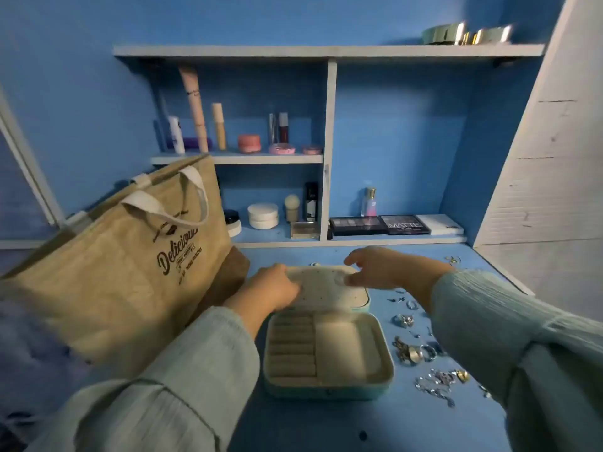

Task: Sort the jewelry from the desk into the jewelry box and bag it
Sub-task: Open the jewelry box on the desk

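A mint-green jewelry box (352, 350) lies open on the blue desk (310, 429), its cream interior showing ring rolls on the left and an empty compartment on the right. The perforated cream lid (323, 288) is laid back at the far side. My left hand (274, 287) grips the lid's left edge. My right hand (375, 265) pinches its right edge, thumb on the inner face. Silver rings, earrings and chains (421, 353) lie scattered on the desk to the right of the box. A tan tote bag (107, 275) stands at the left.
A shelf unit (331, 151) at the back holds cosmetics, jars and eyeshadow palettes (380, 225). A white wall panel (554, 190) closes off the right side. More small jewelry (453, 260) lies near the desk's far right corner.
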`<act>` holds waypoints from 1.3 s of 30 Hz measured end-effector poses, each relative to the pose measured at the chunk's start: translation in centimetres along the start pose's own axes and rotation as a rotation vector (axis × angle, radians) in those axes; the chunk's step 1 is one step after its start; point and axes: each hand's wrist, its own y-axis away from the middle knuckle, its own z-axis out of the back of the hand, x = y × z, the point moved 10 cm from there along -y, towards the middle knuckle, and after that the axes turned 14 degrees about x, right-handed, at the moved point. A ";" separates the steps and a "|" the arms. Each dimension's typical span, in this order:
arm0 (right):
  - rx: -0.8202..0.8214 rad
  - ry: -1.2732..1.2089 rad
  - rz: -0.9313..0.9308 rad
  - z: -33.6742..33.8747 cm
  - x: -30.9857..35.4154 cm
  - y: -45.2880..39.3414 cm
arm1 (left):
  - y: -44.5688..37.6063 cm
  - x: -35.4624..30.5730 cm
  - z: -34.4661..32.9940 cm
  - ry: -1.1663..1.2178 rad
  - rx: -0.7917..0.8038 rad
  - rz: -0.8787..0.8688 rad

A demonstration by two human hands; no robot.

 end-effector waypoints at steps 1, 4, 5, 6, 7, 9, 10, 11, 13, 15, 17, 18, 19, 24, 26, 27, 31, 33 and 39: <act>-0.009 -0.012 -0.011 -0.3 -0.2 -0.2 | 0.1 0.6 -0.2 0.015 -0.004 0.009; -0.008 -0.099 -0.018 -1.3 -0.3 -0.9 | 0.0 2.0 -0.5 0.129 -0.067 -0.034; -0.006 -0.113 -0.016 -1.6 -0.2 -1.2 | 0.0 2.1 -0.7 0.186 -0.078 -0.072; -0.012 -0.104 -0.022 -1.7 -0.1 -1.4 | 0.1 2.1 -0.8 0.246 -0.091 -0.105; -0.027 -0.092 -0.032 -1.7 -0.1 -1.7 | 0.1 2.2 -0.8 0.302 -0.100 -0.132; -0.062 -0.071 -0.059 -1.7 -0.4 -2.2 | 0.2 2.4 -0.9 0.365 -0.121 -0.166; -0.079 -0.070 -0.069 -1.8 -0.6 -2.5 | 0.1 2.5 -1.0 0.385 -0.128 -0.182; -0.091 -0.074 -0.078 -1.8 -0.9 -2.8 | 0.2 2.6 -1.2 0.408 -0.128 -0.191; -0.094 -0.072 -0.096 -2.0 -1.2 -3.5 | 0.1 3.1 -1.5 0.481 -0.117 -0.186; -0.099 -0.091 -0.109 -2.1 -1.6 -4.1 | 0.1 3.5 -1.8 0.526 -0.108 -0.186; -0.123 -0.148 -0.113 -2.0 -1.9 -4.6 | 0.2 3.4 -1.7 0.547 -0.110 -0.201; -0.137 -0.180 -0.115 -2.0 -2.1 -4.8 | 0.2 3.3 -1.7 0.553 -0.113 -0.209; -0.149 -0.203 -0.117 -1.9 -2.2 -4.9 | 0.2 3.3 -1.7 0.553 -0.110 -0.208; -0.197 -0.285 -0.097 -1.6 -2.8 -5.5 | 0.4 3.2 -1.6 0.556 -0.095 -0.208; -0.214 -0.338 -0.085 -1.3 -3.0 -5.6 | 0.5 3.2 -1.6 0.559 -0.090 -0.208; -0.227 -0.373 -0.078 -1.1 -3.1 -5.4 | 0.5 3.3 -1.7 0.564 -0.090 -0.204; -0.262 -0.462 -0.042 -0.5 -3.0 -4.9 | 0.7 3.2 -1.7 0.574 -0.087 -0.206; -0.277 -0.519 -0.024 -0.2 -3.1 -4.5 | 1.0 3.0 -1.6 0.577 -0.091 -0.216; -0.366 -0.791 -0.011 0.5 -4.5 -2.8 | 2.3 2.2 -1.0 0.601 -0.120 -0.273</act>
